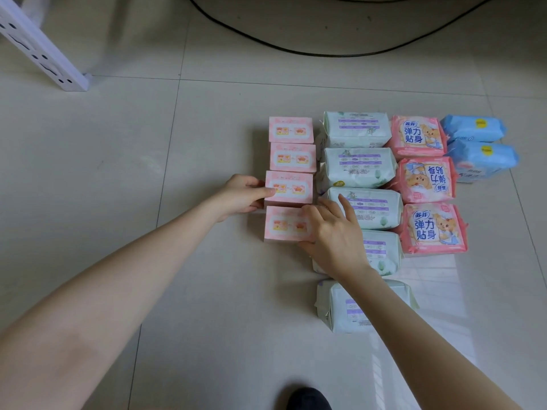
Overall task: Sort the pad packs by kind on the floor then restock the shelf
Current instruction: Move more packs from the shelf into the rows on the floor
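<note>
Pad packs lie in four columns on the tiled floor. Several small pink boxes form the left column; my left hand (241,195) grips the third pink box (291,187) at its left end, thumb on top. My right hand (331,232) rests against the right end of the nearest pink box (282,224), index finger raised over a pale green pack (373,208). Several pale green packs make the second column, the nearest one (343,309) partly under my right forearm. Three pink soft packs (433,227) and two blue packs (473,128) lie further right.
A white shelf leg (44,51) slants down at the top left. A black cable (325,53) curves across the floor at the back. A dark shoe tip (307,399) shows at the bottom edge. Bare tiles stretch to the left of the pink boxes.
</note>
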